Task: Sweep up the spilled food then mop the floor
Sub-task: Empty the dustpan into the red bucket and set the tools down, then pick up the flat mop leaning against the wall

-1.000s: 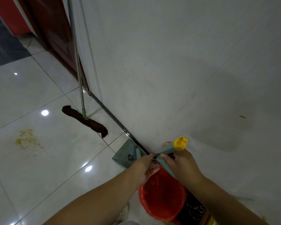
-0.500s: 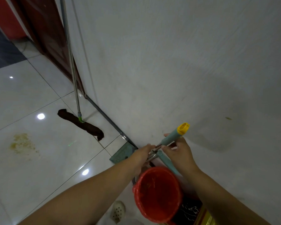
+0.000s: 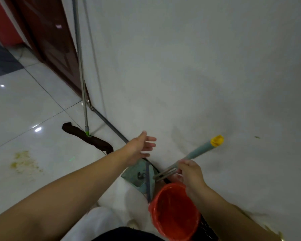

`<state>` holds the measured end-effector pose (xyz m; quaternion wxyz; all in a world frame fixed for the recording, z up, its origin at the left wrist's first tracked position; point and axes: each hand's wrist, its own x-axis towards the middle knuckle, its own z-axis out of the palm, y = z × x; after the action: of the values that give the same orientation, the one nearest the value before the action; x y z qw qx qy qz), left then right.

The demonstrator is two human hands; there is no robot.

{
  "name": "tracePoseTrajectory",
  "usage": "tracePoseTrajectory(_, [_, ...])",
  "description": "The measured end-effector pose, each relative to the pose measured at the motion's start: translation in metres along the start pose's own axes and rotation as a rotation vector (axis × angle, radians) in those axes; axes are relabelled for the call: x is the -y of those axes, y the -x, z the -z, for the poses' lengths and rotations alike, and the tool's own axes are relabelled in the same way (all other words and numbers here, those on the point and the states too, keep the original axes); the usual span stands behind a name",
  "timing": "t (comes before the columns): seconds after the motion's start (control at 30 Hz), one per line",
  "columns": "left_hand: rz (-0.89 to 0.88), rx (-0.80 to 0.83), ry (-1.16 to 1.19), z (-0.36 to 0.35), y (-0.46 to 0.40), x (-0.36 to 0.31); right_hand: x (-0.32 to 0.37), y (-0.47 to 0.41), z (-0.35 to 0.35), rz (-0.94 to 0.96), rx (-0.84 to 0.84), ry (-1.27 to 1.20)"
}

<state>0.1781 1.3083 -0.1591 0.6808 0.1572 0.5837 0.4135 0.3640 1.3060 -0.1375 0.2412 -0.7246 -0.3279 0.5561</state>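
Note:
My right hand [image 3: 189, 171] grips the metal shaft of a teal handle with a yellow cap [image 3: 201, 150], low by the wall. The teal dustpan [image 3: 141, 178] stands on the floor beside it. My left hand [image 3: 140, 146] hovers above the dustpan with fingers spread, holding nothing. A mop with a dark brown head [image 3: 89, 138] and a thin metal pole [image 3: 80, 58] leans against the wall corner. A yellowish smear of spilled food [image 3: 23, 161] lies on the white tiles at the left.
A bin lined with a red bag [image 3: 174, 211] stands right below my right hand against the white wall [image 3: 198, 66]. A dark wooden door [image 3: 47, 37] is at the upper left. Glossy white floor tiles [image 3: 24, 110] stretch left.
My left hand has let go of the handles and lifted away toward the mop, fingers spreading. My right hand keeps hold of the teal handle, now tilted more to the right.

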Motion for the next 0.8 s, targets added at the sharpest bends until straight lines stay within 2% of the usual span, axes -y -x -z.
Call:
tracePoseTrajectory(0.17, [-0.025, -0.13, 0.104, 0.1, 0.007, -0.046, 0.04, 0.008, -0.101, 0.042, 0.142, 0.036])
tracePoseTrajectory(0.47, [-0.067, -0.393, 0.302, 0.269, 0.008, -0.101, 0.125, 0.028, -0.282, 0.284, 0.353, 0.204])
tracePoseTrajectory(0.8, [-0.043, -0.503, 0.575, 0.341, -0.023, -0.149, 0.237, 0.006, -0.41, 0.731, 0.533, 0.571])
